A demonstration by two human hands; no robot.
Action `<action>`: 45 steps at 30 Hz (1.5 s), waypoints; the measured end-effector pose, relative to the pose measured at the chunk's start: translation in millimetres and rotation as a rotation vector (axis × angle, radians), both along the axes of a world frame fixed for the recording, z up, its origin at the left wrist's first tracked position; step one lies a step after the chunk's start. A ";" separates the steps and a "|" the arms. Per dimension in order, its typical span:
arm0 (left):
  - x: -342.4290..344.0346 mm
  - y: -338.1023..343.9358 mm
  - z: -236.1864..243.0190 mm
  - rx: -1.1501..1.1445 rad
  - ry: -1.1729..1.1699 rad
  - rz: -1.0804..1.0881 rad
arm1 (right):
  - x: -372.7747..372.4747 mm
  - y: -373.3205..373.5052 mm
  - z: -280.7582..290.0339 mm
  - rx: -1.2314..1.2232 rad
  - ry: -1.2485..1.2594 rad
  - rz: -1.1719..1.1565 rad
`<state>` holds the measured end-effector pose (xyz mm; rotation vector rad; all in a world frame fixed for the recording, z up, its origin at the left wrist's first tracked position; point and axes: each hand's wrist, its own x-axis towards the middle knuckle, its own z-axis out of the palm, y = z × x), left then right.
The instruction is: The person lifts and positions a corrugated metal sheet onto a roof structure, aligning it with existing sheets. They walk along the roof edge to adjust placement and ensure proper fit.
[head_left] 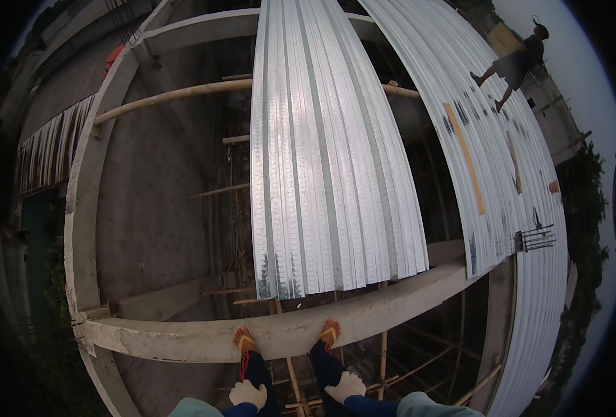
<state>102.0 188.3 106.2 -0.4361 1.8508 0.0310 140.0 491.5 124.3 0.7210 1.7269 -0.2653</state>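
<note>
Two gloved hands are seen at the lower edge of the view: the left hand (247, 394) and the right hand (345, 386), each in a white glove and each resting on a thigh. Both are loosely curled and nothing is gripped by either. The feet, in orange sandals (244, 340), are planted on a concrete beam (183, 337).

The nearest worked item is the corrugated metal sheet (325, 160), laid directly ahead of the hands, beyond the beam. Its near end rests on the beam just past the toes; its long axis runs straight away from the person, toward the far beam (204, 26). The sheet is slightly right of centre, so the right hand is judged somewhat nearer to its near edge. It is crossed underneath by a bamboo pole (172, 95).

A second run of sheeting (489, 174) lies to the right, with a yellow strip (464, 156) on it; another person (513, 64) stands at its far end. No containers are visible.
</note>
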 end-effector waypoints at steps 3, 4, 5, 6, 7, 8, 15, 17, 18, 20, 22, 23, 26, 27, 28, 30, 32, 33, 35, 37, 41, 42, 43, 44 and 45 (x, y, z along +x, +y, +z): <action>3.7 -0.3 -2.5 -0.006 0.030 -0.011 | 5.8 -0.7 -2.2 0.005 0.045 0.008; 5.1 -1.0 -3.2 -0.009 0.041 -0.018 | 3.0 -1.0 0.2 0.003 0.048 0.005; 5.9 -2.2 -2.9 -0.005 0.049 -0.016 | 1.9 -1.8 1.7 0.001 0.051 0.003; 5.5 -2.4 -2.6 0.002 0.056 -0.017 | 3.2 -2.0 1.4 0.006 0.060 0.000; 5.1 -2.5 -2.4 0.009 0.063 -0.017 | 4.5 -2.1 0.2 0.010 0.069 -0.002; 4.8 -2.5 -2.7 0.009 0.061 -0.020 | 5.7 -2.3 -0.2 0.014 0.078 -0.004; -0.7 -2.7 0.9 -0.008 0.042 -0.023 | -3.5 -4.8 4.2 0.010 0.021 -0.005; 0.5 -4.0 1.0 -0.011 0.050 -0.023 | -6.0 -5.3 4.5 0.006 0.010 -0.008; 1.3 -4.4 -0.2 -0.007 0.056 -0.028 | -6.6 -5.1 4.3 0.005 0.005 -0.013; 0.6 -4.7 -1.0 -0.005 0.058 -0.032 | -6.7 -4.9 3.4 0.001 -0.005 -0.021; 0.3 -5.4 -0.8 -0.010 0.046 -0.028 | -6.3 -6.0 4.6 0.004 0.008 -0.011; 0.3 -6.2 -0.8 -0.010 0.044 -0.025 | -6.0 -6.6 4.7 0.005 0.014 -0.006; 1.5 -5.8 -4.4 0.003 0.053 -0.023 | -3.3 -6.3 2.2 0.022 0.006 -0.005; 3.0 -5.9 -2.9 0.003 0.072 -0.025 | -4.4 -6.2 1.9 0.016 -0.004 -0.008; 3.7 -5.9 -2.0 0.003 0.091 -0.026 | -5.6 -5.9 1.7 0.011 -0.014 -0.010; 1.0 -6.9 -3.2 -0.002 0.054 -0.026 | -8.2 -5.9 2.4 0.006 -0.023 -0.014; -0.6 -7.4 -3.2 -0.005 0.039 -0.027 | -10.3 -6.5 5.9 0.006 -0.020 -0.015; -0.3 -7.3 -2.0 -0.005 0.043 -0.028 | -11.6 -6.8 7.4 0.007 -0.024 -0.017; -1.3 -7.0 0.7 -0.006 0.038 -0.028 | -14.1 -8.0 9.3 0.008 -0.031 -0.020; -5.8 -5.3 2.6 -0.002 0.022 -0.030 | -13.9 -8.0 8.4 0.014 -0.034 -0.023; -5.4 -6.2 1.8 0.001 0.033 -0.031 | -15.4 -8.4 8.6 0.010 -0.042 -0.026; -5.1 -6.5 1.4 -0.002 0.028 -0.027 | -14.7 -8.2 7.5 0.007 -0.045 -0.020; -4.7 -6.8 0.8 -0.006 0.023 -0.023 | -13.4 -7.7 5.6 0.004 -0.048 -0.013; -2.4 -7.8 -0.6 -0.002 0.036 -0.022 | -12.7 -7.5 4.1 0.001 -0.050 -0.007; -0.1 -8.8 -2.0 0.004 0.048 -0.025 | -12.0 -7.6 3.3 0.005 -0.049 -0.006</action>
